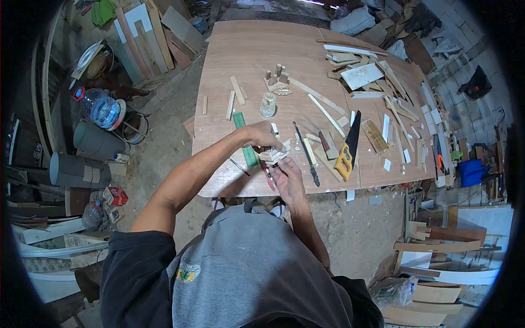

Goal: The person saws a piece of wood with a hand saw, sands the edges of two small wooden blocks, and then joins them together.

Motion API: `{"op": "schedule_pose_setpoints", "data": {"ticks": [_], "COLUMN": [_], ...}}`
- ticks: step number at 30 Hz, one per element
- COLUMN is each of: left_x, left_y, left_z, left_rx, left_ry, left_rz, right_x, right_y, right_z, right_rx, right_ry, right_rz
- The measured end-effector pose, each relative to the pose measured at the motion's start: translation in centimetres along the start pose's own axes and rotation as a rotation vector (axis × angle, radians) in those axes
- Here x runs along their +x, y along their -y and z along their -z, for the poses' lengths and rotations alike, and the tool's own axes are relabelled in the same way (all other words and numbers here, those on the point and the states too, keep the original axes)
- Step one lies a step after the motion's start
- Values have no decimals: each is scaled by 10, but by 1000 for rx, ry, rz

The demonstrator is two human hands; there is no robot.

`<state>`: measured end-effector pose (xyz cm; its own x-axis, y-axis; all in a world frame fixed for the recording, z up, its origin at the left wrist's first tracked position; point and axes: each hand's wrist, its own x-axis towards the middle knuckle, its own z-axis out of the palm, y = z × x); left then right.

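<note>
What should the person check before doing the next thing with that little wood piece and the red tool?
1. Left hand steady on the small wood piece: ok, it presses down on it.
2. Right hand gripping the red-handled tool: cannot tell, the fingers hide the grip.
3. Tool tip clear of the left fingers: cannot tell, too small.
4. Hand saw out of the way: ok, it lies to the right, apart from both hands.
5. Wood piece well on the table: ok, though near the front edge.
6. Green ruler within reach: ok, partly under the left arm.
</note>
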<state>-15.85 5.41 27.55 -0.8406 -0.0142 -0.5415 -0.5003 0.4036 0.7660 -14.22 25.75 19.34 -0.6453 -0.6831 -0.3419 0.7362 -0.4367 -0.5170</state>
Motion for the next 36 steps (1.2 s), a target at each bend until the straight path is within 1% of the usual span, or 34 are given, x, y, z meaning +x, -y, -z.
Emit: {"op": "schedule_pose_setpoints", "data": {"ticks": [5,11,14,19,22,26,28,32,34,36], "left_x": [4,7,3,-1,-8,-9,-11,-7,-4,-4], "left_y": [4,7,3,2,0,-1,-2,3,4,5], "left_z": [1,-2,-1,-1,-3,-2,-3,-5,-4,-4], "left_rx": [-12,44,20,-16,-39,-6,-42,-17,-15,-16], "left_ry": [40,37,58,86,32,69,55,27,68,68], "left_rz": [15,-37,-35,-90,-97,-89,-93,-113,-90,-94], "right_x": [-1,-6,-6,-8,-10,-11,-11,-10,-11,-11], "right_y": [-2,-2,-3,-4,-2,-1,-3,-6,-5,-6], "right_z": [1,-4,-3,-3,-4,-7,-3,0,-1,-2], "right_rx": [-6,-13,-20,-32,-60,-64,-43,-32,-31,-31], "right_ry": [-15,-36,-32,-31,-57,-55,-17,-21,-35,-34], "right_rz": [8,31,47,101,116,119,114,104,99,103]}}
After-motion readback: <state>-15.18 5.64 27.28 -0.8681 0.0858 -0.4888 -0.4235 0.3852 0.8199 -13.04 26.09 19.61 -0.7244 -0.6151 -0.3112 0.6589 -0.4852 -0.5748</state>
